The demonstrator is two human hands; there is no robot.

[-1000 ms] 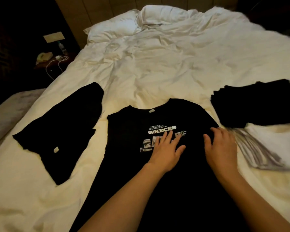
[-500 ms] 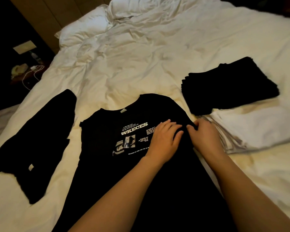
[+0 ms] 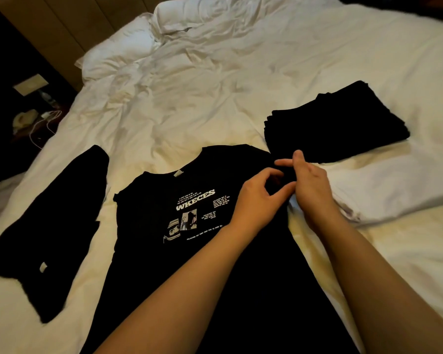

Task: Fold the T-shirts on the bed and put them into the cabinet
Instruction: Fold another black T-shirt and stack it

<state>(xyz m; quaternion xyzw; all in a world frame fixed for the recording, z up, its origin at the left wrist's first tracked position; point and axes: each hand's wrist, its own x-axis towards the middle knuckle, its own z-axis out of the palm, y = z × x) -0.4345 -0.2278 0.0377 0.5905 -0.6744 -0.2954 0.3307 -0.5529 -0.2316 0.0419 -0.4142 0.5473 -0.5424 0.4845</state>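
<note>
Near the left edge of the bed (image 3: 241, 98) lies a crumpled black T-shirt (image 3: 54, 226), and in the middle of the near edge a printed T-shirt (image 3: 169, 264) lies flat. The left hand (image 3: 256, 200) and the right hand (image 3: 310, 185) both pinch its right shoulder with curled fingers. A folded black stack (image 3: 338, 123) rests toward the right edge.

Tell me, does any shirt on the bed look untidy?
Yes. The black shirt at the left lies crumpled and askew with its tag showing, while the black stack at the right is neatly folded.
</note>
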